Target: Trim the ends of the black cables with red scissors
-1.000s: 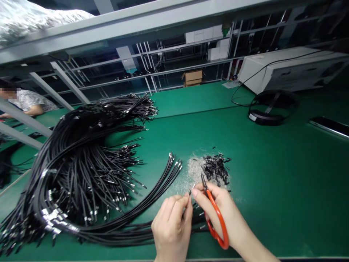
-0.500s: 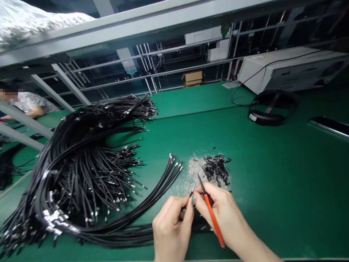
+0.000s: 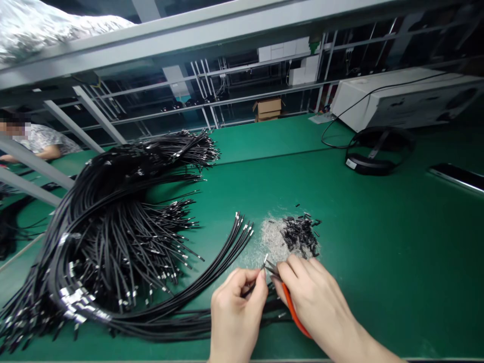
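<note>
Near the bottom centre, my left hand (image 3: 236, 307) is closed, pinching a black cable (image 3: 263, 264) close to its pale, bare tip. My right hand (image 3: 312, 290) is wrapped around orange-handled snips (image 3: 293, 310). Their narrow dark blades sit right beside the cable end; whether they touch it I cannot tell. Just beyond my fingers lies a heap of short black sleeve pieces (image 3: 300, 234), mixed with pale, thread-like scraps (image 3: 273, 236). Several cables (image 3: 223, 254) from a bundle curve up to the left of my hands.
A large pile of black cables (image 3: 124, 201) covers the left of the green table (image 3: 359, 242). A black headband-like object (image 3: 372, 164), a phone-like slab (image 3: 459, 177) and a white machine (image 3: 401, 96) are at the right. Another person (image 3: 47, 141) sits at far left.
My right hand has turned over and brought the snips' blades down and left to the cable end. More of the cable's pale tip shows above my left fingers.
</note>
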`<control>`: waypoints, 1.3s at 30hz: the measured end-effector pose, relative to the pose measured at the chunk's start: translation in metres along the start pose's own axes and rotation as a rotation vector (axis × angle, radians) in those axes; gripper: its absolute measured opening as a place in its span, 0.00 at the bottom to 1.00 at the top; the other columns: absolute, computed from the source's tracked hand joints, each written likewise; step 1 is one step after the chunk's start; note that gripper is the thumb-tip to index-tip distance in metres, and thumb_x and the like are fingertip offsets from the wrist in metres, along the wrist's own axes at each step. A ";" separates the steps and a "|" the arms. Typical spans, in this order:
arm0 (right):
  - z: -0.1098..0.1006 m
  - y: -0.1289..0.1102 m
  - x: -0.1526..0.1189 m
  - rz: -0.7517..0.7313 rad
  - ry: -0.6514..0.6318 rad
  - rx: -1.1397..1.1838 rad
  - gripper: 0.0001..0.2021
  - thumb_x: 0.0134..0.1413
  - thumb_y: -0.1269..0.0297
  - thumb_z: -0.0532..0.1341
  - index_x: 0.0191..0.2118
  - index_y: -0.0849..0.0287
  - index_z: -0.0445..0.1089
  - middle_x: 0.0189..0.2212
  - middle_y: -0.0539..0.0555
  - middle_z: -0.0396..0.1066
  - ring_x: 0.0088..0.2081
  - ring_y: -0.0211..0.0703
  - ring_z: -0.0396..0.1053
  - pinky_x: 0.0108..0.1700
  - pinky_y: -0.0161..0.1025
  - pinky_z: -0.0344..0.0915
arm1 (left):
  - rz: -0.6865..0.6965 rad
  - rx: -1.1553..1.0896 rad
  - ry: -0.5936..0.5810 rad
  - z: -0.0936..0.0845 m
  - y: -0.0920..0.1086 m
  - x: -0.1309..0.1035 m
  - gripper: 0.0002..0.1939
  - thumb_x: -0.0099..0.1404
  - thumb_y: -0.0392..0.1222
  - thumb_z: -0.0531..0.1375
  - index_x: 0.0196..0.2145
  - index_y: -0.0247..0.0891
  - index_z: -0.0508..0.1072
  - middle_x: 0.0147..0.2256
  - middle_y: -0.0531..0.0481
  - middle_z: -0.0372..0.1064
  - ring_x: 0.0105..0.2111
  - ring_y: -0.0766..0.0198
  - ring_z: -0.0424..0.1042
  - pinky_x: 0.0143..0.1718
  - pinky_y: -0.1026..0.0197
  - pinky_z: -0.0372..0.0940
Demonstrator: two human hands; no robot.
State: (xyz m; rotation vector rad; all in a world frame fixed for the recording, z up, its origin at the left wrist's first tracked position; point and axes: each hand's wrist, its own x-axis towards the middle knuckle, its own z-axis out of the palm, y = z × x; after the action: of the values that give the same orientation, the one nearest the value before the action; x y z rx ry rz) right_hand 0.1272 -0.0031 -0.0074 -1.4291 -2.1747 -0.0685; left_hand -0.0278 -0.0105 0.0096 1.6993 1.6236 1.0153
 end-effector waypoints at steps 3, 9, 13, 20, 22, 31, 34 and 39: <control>-0.003 -0.001 0.003 -0.024 0.033 -0.007 0.14 0.62 0.74 0.47 0.27 0.56 0.64 0.23 0.51 0.63 0.25 0.43 0.59 0.33 0.40 0.48 | -0.011 0.006 -0.007 -0.002 0.002 0.000 0.10 0.63 0.45 0.59 0.28 0.38 0.74 0.25 0.53 0.70 0.25 0.66 0.69 0.29 0.67 0.63; -0.015 0.007 0.003 0.062 0.116 0.172 0.12 0.64 0.66 0.51 0.29 0.56 0.66 0.23 0.48 0.66 0.24 0.39 0.61 0.31 0.37 0.49 | 0.074 0.015 -0.031 -0.004 0.003 -0.007 0.09 0.64 0.44 0.58 0.29 0.40 0.75 0.25 0.52 0.67 0.25 0.67 0.66 0.27 0.67 0.61; -0.014 0.022 -0.002 0.238 0.136 0.213 0.10 0.63 0.60 0.53 0.32 0.55 0.67 0.27 0.49 0.70 0.26 0.40 0.66 0.31 0.35 0.53 | 0.287 0.070 -0.159 0.003 -0.014 -0.022 0.11 0.64 0.45 0.57 0.31 0.43 0.78 0.31 0.47 0.69 0.32 0.61 0.67 0.34 0.61 0.64; -0.006 0.027 -0.003 0.315 -0.057 0.299 0.11 0.62 0.58 0.52 0.31 0.53 0.67 0.29 0.50 0.72 0.28 0.42 0.71 0.29 0.35 0.57 | 0.205 0.334 -0.115 -0.023 -0.024 0.010 0.12 0.68 0.41 0.51 0.38 0.41 0.74 0.37 0.46 0.68 0.39 0.57 0.67 0.42 0.55 0.63; -0.006 0.023 0.000 0.303 -0.076 0.330 0.12 0.62 0.58 0.52 0.31 0.54 0.67 0.29 0.52 0.73 0.28 0.43 0.72 0.29 0.34 0.58 | 0.139 0.640 -0.047 -0.029 -0.022 0.032 0.11 0.67 0.38 0.51 0.35 0.38 0.73 0.35 0.46 0.67 0.36 0.55 0.66 0.40 0.53 0.62; -0.004 0.010 0.013 0.273 -0.100 0.364 0.13 0.62 0.60 0.51 0.30 0.55 0.69 0.26 0.53 0.74 0.27 0.43 0.73 0.27 0.33 0.60 | 0.144 0.945 -0.101 0.002 -0.014 0.085 0.07 0.64 0.35 0.54 0.33 0.34 0.73 0.34 0.43 0.68 0.37 0.53 0.67 0.38 0.55 0.61; -0.001 0.010 0.021 0.317 -0.087 0.445 0.12 0.62 0.60 0.52 0.32 0.55 0.70 0.30 0.53 0.75 0.29 0.43 0.74 0.30 0.34 0.63 | 0.169 0.907 -0.104 -0.005 -0.007 0.079 0.08 0.65 0.35 0.53 0.33 0.35 0.71 0.34 0.44 0.68 0.36 0.55 0.67 0.38 0.56 0.61; 0.003 0.003 0.036 0.394 -0.039 0.680 0.12 0.60 0.57 0.55 0.40 0.57 0.72 0.31 0.53 0.75 0.31 0.43 0.73 0.33 0.34 0.64 | 0.137 0.396 -0.120 -0.019 0.007 0.041 0.08 0.69 0.40 0.49 0.34 0.40 0.66 0.32 0.50 0.69 0.33 0.61 0.69 0.36 0.60 0.63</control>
State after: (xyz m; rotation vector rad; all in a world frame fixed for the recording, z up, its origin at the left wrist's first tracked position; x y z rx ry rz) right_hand 0.1173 0.0298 0.0057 -1.3983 -1.6505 0.7663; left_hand -0.0411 0.0271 0.0318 2.1114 1.7304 0.6645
